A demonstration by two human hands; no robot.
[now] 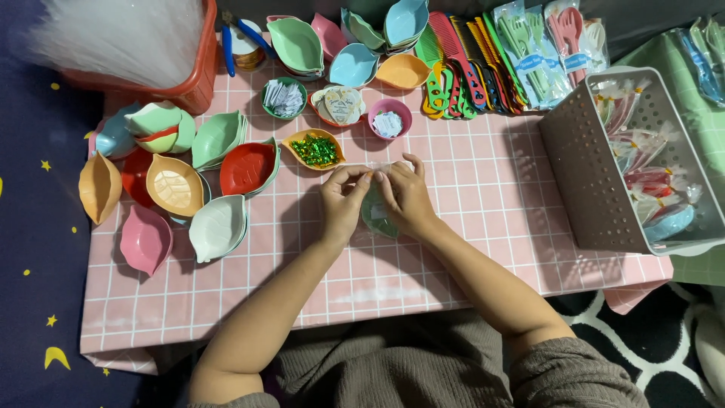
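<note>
Both hands, left hand (341,202) and right hand (405,198), pinch the top of a clear bag (375,213) holding a green dish at mid-table (483,227). Keeping the bag's mouth pulled taut and even should help a neat close.

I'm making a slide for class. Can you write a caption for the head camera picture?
Left hand and right hand hold a green dish in clear wrap on a pink table, beside leaf dishes.

A home packing table (468,227): stacked leaf dishes (219,227), combs (461,68), basket (604,174) of wrapped sets.
</note>
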